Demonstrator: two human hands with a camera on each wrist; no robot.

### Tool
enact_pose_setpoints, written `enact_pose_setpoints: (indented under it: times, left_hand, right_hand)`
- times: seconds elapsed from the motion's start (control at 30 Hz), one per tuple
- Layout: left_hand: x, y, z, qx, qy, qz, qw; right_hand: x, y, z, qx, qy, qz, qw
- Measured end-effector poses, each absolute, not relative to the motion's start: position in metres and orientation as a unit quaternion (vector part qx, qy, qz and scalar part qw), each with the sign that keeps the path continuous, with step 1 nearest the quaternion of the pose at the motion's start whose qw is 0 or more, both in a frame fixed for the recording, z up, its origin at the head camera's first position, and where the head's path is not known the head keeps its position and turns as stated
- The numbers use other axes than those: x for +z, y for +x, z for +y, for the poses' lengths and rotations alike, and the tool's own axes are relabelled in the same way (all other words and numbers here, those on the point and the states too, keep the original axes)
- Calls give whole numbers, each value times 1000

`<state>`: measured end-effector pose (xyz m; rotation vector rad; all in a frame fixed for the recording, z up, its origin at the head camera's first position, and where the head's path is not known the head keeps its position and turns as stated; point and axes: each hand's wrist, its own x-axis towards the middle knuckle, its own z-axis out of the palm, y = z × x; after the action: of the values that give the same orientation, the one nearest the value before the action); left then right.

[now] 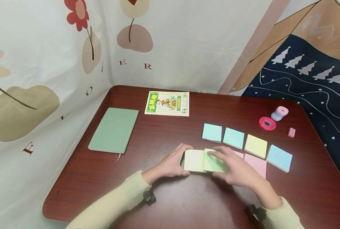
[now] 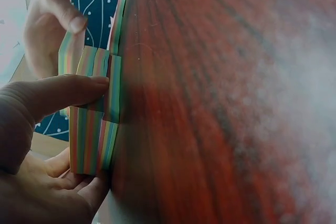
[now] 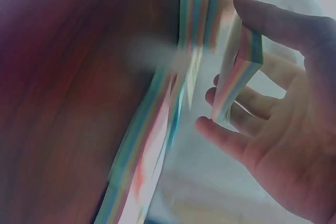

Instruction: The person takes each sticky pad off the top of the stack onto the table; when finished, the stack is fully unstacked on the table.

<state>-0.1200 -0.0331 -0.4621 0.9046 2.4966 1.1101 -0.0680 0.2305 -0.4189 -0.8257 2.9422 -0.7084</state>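
Low over the table's middle, my left hand (image 1: 172,163) grips the left side of stacked sticky note pads, topped by a pale yellow pad (image 1: 193,161). In the left wrist view its thumb presses the striped edges of the stacks (image 2: 86,140), with fingers on the far side. My right hand (image 1: 239,168) pinches a light green sticky note pad (image 1: 214,163) between thumb and fingers. That pad is tilted and lifted off the stack in the right wrist view, where its striped edge (image 3: 239,80) shows. Pink pads (image 1: 256,164) lie just right of it, partly behind the right hand.
Behind the hands lies a row of pads: turquoise (image 1: 212,132), another turquoise (image 1: 233,138), yellow (image 1: 255,146) and blue (image 1: 279,157). A green notebook (image 1: 114,130) is at left, a booklet (image 1: 167,103) at back. Pink tape roll (image 1: 267,123), pink-white object (image 1: 279,113) and small pink block (image 1: 291,132) sit right.
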Motion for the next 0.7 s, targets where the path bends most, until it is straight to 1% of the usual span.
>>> enact_pose_setpoints:
  times: [0.1, 0.2, 0.4, 0.5, 0.7]
  left_hand:
    - [-462, -120, -33, 381, 311, 861, 131]
    - [-462, -120, -33, 383, 311, 860, 131]
    - [-462, -119, -34, 382, 307, 861, 135]
    - [-462, -119, -34, 381, 305, 862, 138]
    - [-460, -120, -33, 382, 306, 861, 139]
  right_hand:
    - [-420, -54, 263, -231, -228, 946, -20]
    - [-420, -37, 297, -227, -181, 956, -31]
    - [-423, -10, 353, -212, -81, 974, -12]
    - [-426, -3, 371, -204, -62, 977, -3]
    - [-435, 3, 387, -195, -63, 979, 12]
